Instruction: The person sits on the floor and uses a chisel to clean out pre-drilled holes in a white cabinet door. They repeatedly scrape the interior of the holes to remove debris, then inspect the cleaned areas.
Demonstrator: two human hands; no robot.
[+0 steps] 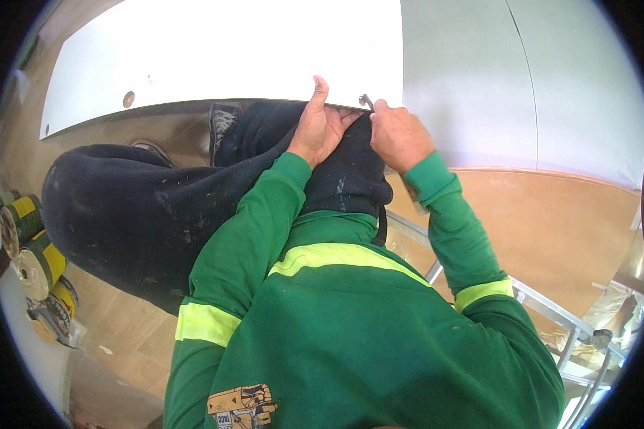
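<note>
A long white panel (229, 50) lies across my lap, its near edge toward me. My left hand (320, 132) is at that edge with the palm turned up and the thumb raised. Its stretched fingers touch the panel's underside, and their tips are partly hidden. Near the panel's right corner, my right hand (401, 134) is closed on a small dark hooked metal piece (366, 102). The hooked end sits on or in the panel close to its edge; which of the two I cannot tell.
A round hole or fitting (129, 99) marks the panel further left. Light grey panels (479, 86) stand to the right, above a tan board (537, 222). An aluminium ladder (551, 307) is at my lower right. Several yellow-and-black cans (39, 264) stand at the left on the wood-look floor (132, 336).
</note>
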